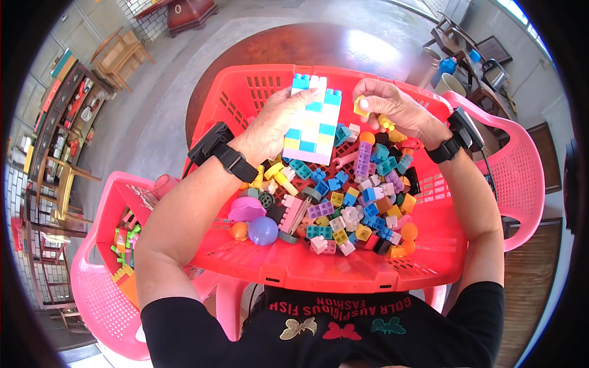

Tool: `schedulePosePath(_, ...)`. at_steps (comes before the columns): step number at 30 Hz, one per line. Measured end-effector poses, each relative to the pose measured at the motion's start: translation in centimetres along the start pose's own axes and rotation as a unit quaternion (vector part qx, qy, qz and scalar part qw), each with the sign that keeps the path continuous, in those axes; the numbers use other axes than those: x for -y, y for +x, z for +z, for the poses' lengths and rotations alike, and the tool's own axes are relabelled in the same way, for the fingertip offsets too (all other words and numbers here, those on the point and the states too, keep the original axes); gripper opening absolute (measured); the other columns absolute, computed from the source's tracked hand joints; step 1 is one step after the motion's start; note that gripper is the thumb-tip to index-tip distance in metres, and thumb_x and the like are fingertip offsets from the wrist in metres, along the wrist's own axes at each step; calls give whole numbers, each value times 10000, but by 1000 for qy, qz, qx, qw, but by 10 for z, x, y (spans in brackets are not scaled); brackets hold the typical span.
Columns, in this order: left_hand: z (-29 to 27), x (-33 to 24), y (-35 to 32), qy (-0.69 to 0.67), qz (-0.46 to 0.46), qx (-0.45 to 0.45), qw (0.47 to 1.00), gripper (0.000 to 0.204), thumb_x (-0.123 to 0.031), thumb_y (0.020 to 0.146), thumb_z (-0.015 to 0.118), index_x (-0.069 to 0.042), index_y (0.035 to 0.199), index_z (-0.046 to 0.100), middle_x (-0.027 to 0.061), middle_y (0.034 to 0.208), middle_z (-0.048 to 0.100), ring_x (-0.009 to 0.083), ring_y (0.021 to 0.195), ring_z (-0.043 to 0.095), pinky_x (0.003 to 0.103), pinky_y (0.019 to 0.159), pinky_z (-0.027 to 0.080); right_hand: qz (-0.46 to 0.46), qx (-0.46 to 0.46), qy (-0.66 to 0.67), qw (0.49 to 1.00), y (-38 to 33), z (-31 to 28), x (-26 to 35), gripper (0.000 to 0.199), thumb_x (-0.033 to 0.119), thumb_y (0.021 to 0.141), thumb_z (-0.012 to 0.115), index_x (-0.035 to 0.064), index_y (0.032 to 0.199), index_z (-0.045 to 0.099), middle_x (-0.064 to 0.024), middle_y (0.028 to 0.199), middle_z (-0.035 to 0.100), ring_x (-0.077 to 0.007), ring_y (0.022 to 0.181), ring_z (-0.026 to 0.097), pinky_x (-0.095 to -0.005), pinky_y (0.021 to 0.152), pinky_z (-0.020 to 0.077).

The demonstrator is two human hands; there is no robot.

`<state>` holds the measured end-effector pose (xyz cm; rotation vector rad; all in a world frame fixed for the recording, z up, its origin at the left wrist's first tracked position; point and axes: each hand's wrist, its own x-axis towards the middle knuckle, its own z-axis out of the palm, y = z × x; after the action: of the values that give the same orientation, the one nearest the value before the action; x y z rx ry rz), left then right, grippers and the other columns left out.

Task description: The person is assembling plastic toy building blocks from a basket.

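Holding a white-and-blue block wall (314, 126) by its left edge, the left hand (273, 122) is closing its grip firmly, the thumb lying across the face. Opposite, the right hand (402, 107) is pinching a small yellow block (361, 108) in a nearly closed grip, well clear of the wall. A second yellow piece (386, 122) is showing beneath that hand; whether the fingers are holding it too, I cannot tell.

Judging by how things are lying, a good share of the joining is done: several courses are sitting tight above a pale pink base, while bare studs are leaving the top edge uneven. The wall is hanging over the far part of a red basket (276, 277). Much is looking unused, since loose blocks (320, 210) of many colours are lying heaped there, with a purple ball (263, 230) resting among them. Beyond, a round brown tabletop (245, 54) is extending behind the basket.
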<state>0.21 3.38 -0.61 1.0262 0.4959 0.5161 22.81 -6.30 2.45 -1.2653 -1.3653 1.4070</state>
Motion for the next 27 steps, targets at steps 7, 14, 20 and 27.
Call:
schedulePosePath(7, 5, 5, -1, -86, -54, 33, 994, 425, -353, 940, 534, -14, 1196, 517, 120, 1073, 628, 212, 943, 648, 372, 790, 558, -82, -79, -38, 993, 5, 7, -4, 226, 242, 914, 580, 47, 1027, 599, -14, 832, 590, -70, 563, 529, -224, 535, 452)
schedulePosePath(14, 16, 12, -8, 54, 35, 25, 998, 343, -134, 865, 651, -20, 1161, 520, 86, 1054, 627, 168, 928, 639, 322, 794, 545, -92, -85, -31, 992, 10, 11, -3, 213, 158, 884, 630, -17, 992, 577, -55, 816, 610, -89, 509, 537, -215, 526, 476)
schedulePosePath(20, 18, 14, -10, 72, 48, 30, 996, 357, -48, 824, 675, -23, 1142, 515, 64, 1025, 624, 139, 916, 632, 287, 779, 537, -120, -68, -63, 988, 9, 13, -6, 187, 119, 836, 688, -8, 913, 575, -51, 779, 630, -78, 542, 544, -201, 494, 439)
schedulePosePath(27, 21, 9, -14, 138, 79, 21, 987, 370, -49, 816, 684, -9, 1138, 507, 57, 1009, 617, 124, 896, 626, 276, 775, 530, -85, -58, -72, 992, 6, 25, -1, 175, 104, 810, 708, -6, 871, 586, -45, 751, 629, -62, 550, 535, -198, 482, 418)
